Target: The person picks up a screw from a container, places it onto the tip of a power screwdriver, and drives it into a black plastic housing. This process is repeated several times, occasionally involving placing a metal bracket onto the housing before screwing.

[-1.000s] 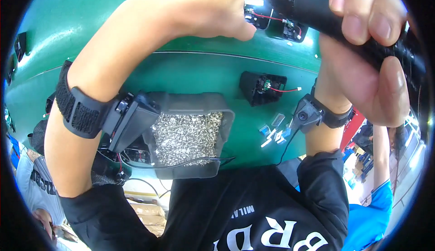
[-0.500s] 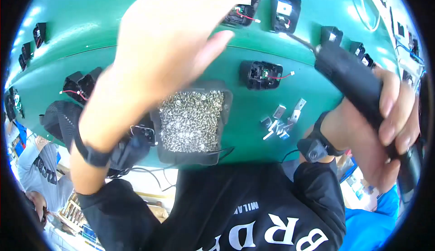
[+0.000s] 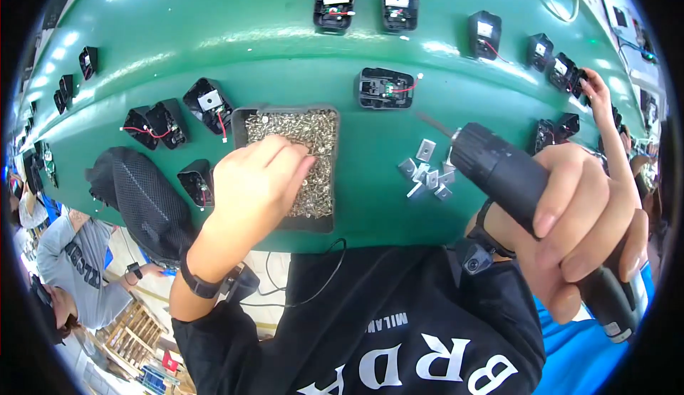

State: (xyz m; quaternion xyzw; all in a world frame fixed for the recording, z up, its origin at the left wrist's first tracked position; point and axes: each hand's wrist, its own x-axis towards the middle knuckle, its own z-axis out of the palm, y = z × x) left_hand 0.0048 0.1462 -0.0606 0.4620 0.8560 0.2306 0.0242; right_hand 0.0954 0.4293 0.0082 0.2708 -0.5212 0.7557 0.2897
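My left hand (image 3: 256, 178) reaches into a dark plastic tray (image 3: 335, 181) filled with small silvery screws (image 3: 318, 131). Its fingers are curled and drawn together over the screws; the fingertips are partly hidden, so I cannot make out what they pinch. Wrapped in my right hand (image 3: 588, 213) is a black electric screwdriver (image 3: 502, 167), its bit pointing up and left over the table. Just beyond that bit sits a black plastic housing (image 3: 376, 90) with a green circuit board and red wire. A loose pile of small metal plates (image 3: 430, 176) lies between the tray and the screwdriver.
More black housings (image 3: 335, 3) stand along the back and at both sides of the green table (image 3: 235, 60). A black mesh bag (image 3: 146, 195) lies left of the tray. Another person's hand (image 3: 598, 96) touches housings at the far right. A cable (image 3: 338, 260) loops by the front edge.
My left hand has come back from a housing at the far side and down into the screw tray. The screwdriver has shifted slightly left and lower. Another person's hand has appeared at the right.
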